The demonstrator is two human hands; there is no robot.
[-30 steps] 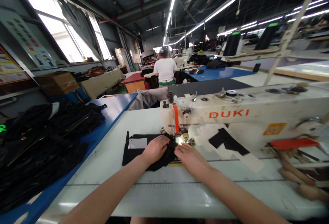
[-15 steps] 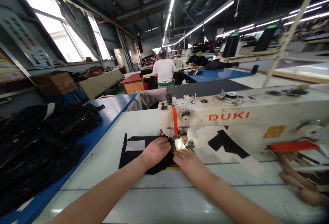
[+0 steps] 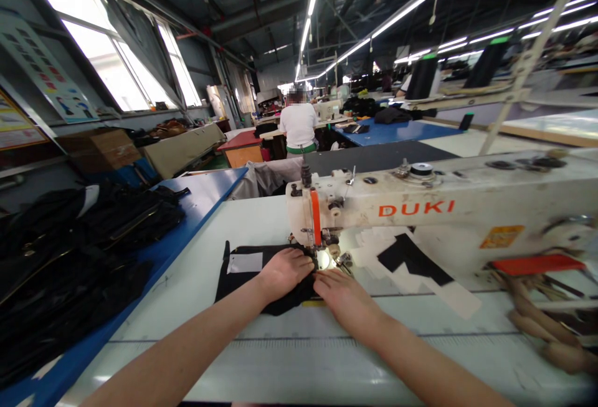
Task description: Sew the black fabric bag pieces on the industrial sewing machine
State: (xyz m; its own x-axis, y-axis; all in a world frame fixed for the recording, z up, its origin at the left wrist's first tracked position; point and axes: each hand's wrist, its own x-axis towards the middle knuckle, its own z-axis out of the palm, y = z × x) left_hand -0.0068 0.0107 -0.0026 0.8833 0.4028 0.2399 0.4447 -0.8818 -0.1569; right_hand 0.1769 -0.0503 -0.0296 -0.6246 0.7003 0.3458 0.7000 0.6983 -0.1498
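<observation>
A piece of black fabric (image 3: 247,285) with a white label (image 3: 245,262) lies on the pale sewing table. Its right edge reaches under the needle area of a white sewing machine (image 3: 355,207) marked DUKI. My left hand (image 3: 287,273) lies over the fabric, fingers extended and close together, tips just left of the presser foot. On the near side of the needle, my right hand (image 3: 343,292) rests with outstretched fingertips touching the fabric's right edge; its thumb is hidden. A small lamp lights the spot beside the needle.
Pale slips (image 3: 374,254) and black fabric strips (image 3: 415,260) lie under the machine arm. A heap of black garments (image 3: 70,257) covers part of the blue table (image 3: 205,192) at left. A person in a white shirt (image 3: 299,126) is farther back. Thread cones (image 3: 420,76) stand at right.
My left hand has shifted slightly right along with the black fabric's edge near the needle. A thin rod now sticks up from the machine head's top. My right hand is nearly still.
</observation>
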